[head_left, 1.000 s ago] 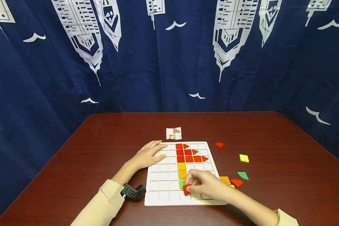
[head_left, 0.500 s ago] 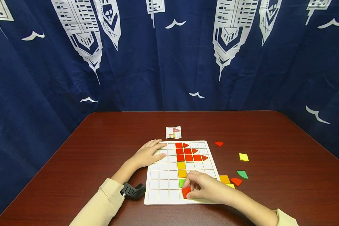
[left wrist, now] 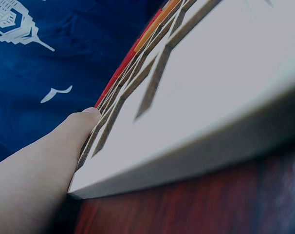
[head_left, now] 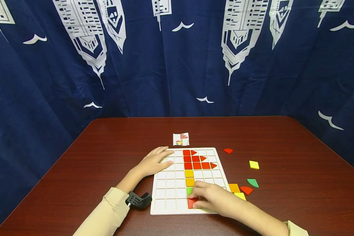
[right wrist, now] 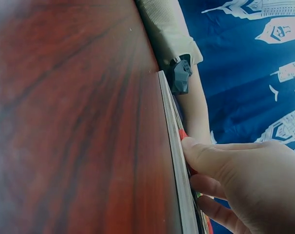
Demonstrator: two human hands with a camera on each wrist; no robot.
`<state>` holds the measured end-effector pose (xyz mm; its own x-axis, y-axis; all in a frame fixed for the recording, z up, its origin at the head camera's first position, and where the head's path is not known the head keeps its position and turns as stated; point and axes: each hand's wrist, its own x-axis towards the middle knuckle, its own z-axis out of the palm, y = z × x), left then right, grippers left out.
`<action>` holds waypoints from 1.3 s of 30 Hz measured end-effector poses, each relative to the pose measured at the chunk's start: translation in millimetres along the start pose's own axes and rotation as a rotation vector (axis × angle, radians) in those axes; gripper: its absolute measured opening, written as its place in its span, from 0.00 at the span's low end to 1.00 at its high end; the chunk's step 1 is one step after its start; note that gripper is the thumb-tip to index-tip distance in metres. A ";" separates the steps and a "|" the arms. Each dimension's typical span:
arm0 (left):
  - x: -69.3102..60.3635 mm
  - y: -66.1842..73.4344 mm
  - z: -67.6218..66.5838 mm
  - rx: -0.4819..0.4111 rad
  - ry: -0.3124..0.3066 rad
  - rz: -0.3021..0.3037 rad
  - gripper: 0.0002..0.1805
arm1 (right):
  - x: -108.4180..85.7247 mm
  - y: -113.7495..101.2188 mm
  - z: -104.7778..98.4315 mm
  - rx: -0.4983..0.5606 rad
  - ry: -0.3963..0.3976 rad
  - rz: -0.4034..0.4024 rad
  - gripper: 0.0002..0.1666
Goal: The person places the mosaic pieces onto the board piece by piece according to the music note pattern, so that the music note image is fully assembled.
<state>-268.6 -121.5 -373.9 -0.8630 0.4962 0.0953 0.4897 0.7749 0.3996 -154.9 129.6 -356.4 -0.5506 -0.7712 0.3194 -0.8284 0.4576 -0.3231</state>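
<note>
A white grid board [head_left: 171, 185] lies on the table. My right hand [head_left: 213, 198] pinches a red square tile [head_left: 190, 204] at a cell in the board's nearest row, below a green square tile [head_left: 189, 190]. In the right wrist view, the thumb [right wrist: 198, 151] touches that red tile's edge. Above the green tile are two orange square tiles [head_left: 189, 177], then rows of red squares [head_left: 188, 166] ending in red triangles [head_left: 213, 165]. My left hand [head_left: 153, 163] rests on the board's far left edge with fingers extended.
Behind the board lies a small pattern card [head_left: 181, 139]. To the right are a yellow square [head_left: 253, 165], a green quarter-round piece [head_left: 252, 183], two red quarter-round pieces [head_left: 246, 190], an orange tile [head_left: 234, 187] and another yellow tile [head_left: 240, 196] by the board's edge.
My right hand has brought the red square tile slightly left and down, from a tilt above the board to lying nearly flat in the nearest row. The left hand has stayed put.
</note>
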 end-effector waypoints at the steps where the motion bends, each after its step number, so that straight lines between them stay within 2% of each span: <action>1: 0.2 -0.3 0.2 0.001 -0.001 0.002 0.29 | -0.2 0.0 0.2 -0.043 0.013 -0.033 0.08; 4: 0.0 -0.2 0.1 0.003 0.000 0.008 0.29 | -0.5 0.1 0.9 -0.126 0.038 -0.096 0.06; 6: 0.0 -0.2 0.1 0.002 0.003 0.011 0.29 | -0.9 -0.1 0.9 -0.132 0.042 -0.101 0.04; 8: 0.0 0.1 0.3 0.001 0.005 0.008 0.29 | -1.2 -0.4 0.4 -0.094 0.021 -0.072 0.04; 14: 0.8 -1.5 2.5 0.009 -0.004 -0.004 0.29 | -2.2 0.2 -3.8 0.103 -0.080 0.070 0.09; 19: 0.7 -1.5 1.9 0.004 0.005 0.010 0.29 | -4.0 6.4 -9.4 0.145 -0.083 0.084 0.09; 23: 1.5 -2.1 1.7 0.007 -0.003 0.005 0.29 | -9.0 16.4 -16.3 0.143 -0.038 0.112 0.07; 33: 1.7 -2.7 2.6 -0.001 0.007 0.003 0.29 | -33.5 56.3 -40.7 0.063 0.122 0.337 0.05; 36: 1.7 -2.8 2.8 0.003 0.008 0.004 0.29 | -41.3 72.5 -45.9 -0.001 0.195 0.370 0.06; 39: 1.8 -2.9 2.5 0.005 0.008 0.003 0.29 | -50.0 90.8 -50.8 -0.105 0.276 0.367 0.07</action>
<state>-271.2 -121.8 -377.1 -0.8625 0.4953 0.1034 0.4927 0.7756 0.3946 -207.7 232.2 -356.4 -0.8039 -0.4105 0.4304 -0.5723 0.7310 -0.3717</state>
